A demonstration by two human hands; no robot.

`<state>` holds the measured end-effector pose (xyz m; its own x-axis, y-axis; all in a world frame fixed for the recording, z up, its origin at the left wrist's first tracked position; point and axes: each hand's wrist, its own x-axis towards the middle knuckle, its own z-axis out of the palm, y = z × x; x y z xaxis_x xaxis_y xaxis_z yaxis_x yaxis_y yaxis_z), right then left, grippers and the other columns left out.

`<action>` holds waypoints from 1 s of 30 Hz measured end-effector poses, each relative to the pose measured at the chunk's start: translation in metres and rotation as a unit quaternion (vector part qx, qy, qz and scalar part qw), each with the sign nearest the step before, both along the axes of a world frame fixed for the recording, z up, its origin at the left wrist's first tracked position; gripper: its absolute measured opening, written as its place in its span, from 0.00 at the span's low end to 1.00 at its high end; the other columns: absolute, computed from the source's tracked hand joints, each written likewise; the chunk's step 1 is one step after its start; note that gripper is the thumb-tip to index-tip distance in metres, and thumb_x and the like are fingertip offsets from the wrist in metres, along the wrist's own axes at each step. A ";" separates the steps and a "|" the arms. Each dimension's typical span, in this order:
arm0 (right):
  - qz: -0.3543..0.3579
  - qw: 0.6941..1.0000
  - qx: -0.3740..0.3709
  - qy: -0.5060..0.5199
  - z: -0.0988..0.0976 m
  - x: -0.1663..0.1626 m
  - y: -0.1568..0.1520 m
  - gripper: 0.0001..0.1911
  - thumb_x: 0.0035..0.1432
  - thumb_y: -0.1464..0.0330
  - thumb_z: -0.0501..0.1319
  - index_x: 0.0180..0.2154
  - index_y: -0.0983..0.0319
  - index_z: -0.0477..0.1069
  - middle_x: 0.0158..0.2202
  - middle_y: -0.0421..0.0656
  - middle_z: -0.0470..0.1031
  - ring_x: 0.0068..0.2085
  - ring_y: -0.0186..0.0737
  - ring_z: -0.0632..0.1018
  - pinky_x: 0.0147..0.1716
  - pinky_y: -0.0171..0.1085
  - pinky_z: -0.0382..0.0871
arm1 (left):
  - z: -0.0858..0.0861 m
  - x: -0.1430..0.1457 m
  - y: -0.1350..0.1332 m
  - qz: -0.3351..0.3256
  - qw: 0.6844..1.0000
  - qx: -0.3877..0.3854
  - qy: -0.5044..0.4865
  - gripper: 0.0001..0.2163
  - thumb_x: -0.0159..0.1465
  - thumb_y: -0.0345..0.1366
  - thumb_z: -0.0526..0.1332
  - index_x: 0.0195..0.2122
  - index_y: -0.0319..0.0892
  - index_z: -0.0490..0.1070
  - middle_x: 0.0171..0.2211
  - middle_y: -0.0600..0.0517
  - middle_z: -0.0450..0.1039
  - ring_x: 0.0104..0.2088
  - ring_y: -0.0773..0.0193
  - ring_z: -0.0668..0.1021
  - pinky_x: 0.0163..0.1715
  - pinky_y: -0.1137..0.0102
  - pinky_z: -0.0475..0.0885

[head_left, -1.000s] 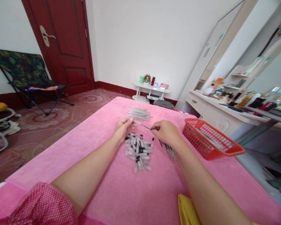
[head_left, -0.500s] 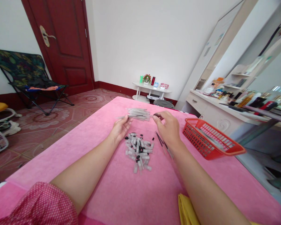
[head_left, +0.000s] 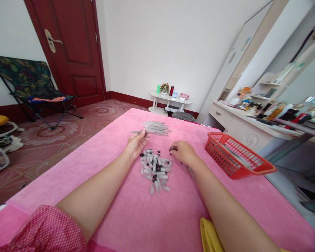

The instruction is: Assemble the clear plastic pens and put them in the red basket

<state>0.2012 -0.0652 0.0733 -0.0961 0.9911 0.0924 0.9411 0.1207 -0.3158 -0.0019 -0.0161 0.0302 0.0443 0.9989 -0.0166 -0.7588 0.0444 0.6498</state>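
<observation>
Between the thumb and fingers of my left hand [head_left: 138,143] is a thin grey pen-like stick [head_left: 135,132], pointing left. Close beyond that hand lies a bundle of pale, slender pen-like sticks [head_left: 157,127]. My right hand [head_left: 185,152] is lowered to the cloth, its fingertips pinched on a small black piece [head_left: 170,153], partly hidden by the fingers. A heap of short translucent caps [head_left: 157,171] mixed with small black pieces spreads between my forearms. Thin dark sticks [head_left: 187,168] lie partly covered under my right wrist.
A red plastic basket [head_left: 238,157] with items inside stands on the pink cloth [head_left: 115,224] to the right. Yellow fabric [head_left: 210,236] lies near my right forearm. Beyond the table are a cluttered dresser [head_left: 236,119], a folding chair [head_left: 39,87] and a low white stand [head_left: 170,97].
My right hand has come down and nearer, from beside the stick bundle to the small black piece right of the heap. My left hand stays nearly in place, holding the stick.
</observation>
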 end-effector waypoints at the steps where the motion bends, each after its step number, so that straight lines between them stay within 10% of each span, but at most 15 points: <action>1: 0.008 0.998 0.018 0.065 0.000 -0.001 0.002 0.08 0.46 0.74 0.60 0.29 0.61 0.77 0.32 0.43 0.79 0.34 0.37 0.76 0.35 0.33 0.67 | 0.000 0.001 -0.002 -0.008 1.000 0.008 0.014 0.04 0.54 0.29 0.66 0.31 0.35 0.73 0.26 0.51 0.77 0.27 0.70 0.79 0.27 0.80 0.74; 6: -0.019 0.901 0.065 0.428 0.003 -0.010 0.005 0.12 0.50 0.72 0.56 0.36 0.65 0.74 0.27 0.42 0.74 0.25 0.32 0.72 0.26 0.32 0.70 | -0.001 0.005 -0.007 -0.040 0.996 0.042 0.069 0.10 0.50 0.33 0.69 0.31 0.35 0.73 0.29 0.49 0.78 0.29 0.67 0.80 0.28 0.78 0.74; 16: -0.050 0.762 -0.075 0.641 0.004 -0.017 -0.001 0.08 0.49 0.65 0.63 0.28 0.63 0.66 0.19 0.36 0.67 0.17 0.27 0.67 0.17 0.28 0.65 | 0.001 0.004 -0.005 -0.017 0.999 0.014 0.042 0.09 0.50 0.31 0.69 0.32 0.35 0.73 0.28 0.50 0.78 0.27 0.69 0.79 0.27 0.78 0.72; 25: -0.044 0.824 0.003 0.565 -0.005 -0.015 0.003 0.18 0.37 0.61 0.69 0.29 0.63 0.69 0.19 0.38 0.72 0.17 0.27 0.67 0.14 0.27 0.60 | 0.002 0.006 -0.008 -0.032 0.996 0.021 0.080 0.12 0.47 0.34 0.71 0.30 0.35 0.73 0.27 0.50 0.77 0.27 0.69 0.79 0.27 0.78 0.73; 30: -0.030 0.803 -0.016 0.595 -0.007 -0.017 0.004 0.16 0.36 0.65 0.69 0.30 0.63 0.70 0.23 0.42 0.75 0.21 0.32 0.74 0.20 0.30 0.68 | 0.001 0.007 -0.009 -0.042 0.993 0.034 0.102 0.12 0.46 0.35 0.71 0.29 0.35 0.73 0.26 0.50 0.76 0.26 0.68 0.79 0.27 0.77 0.73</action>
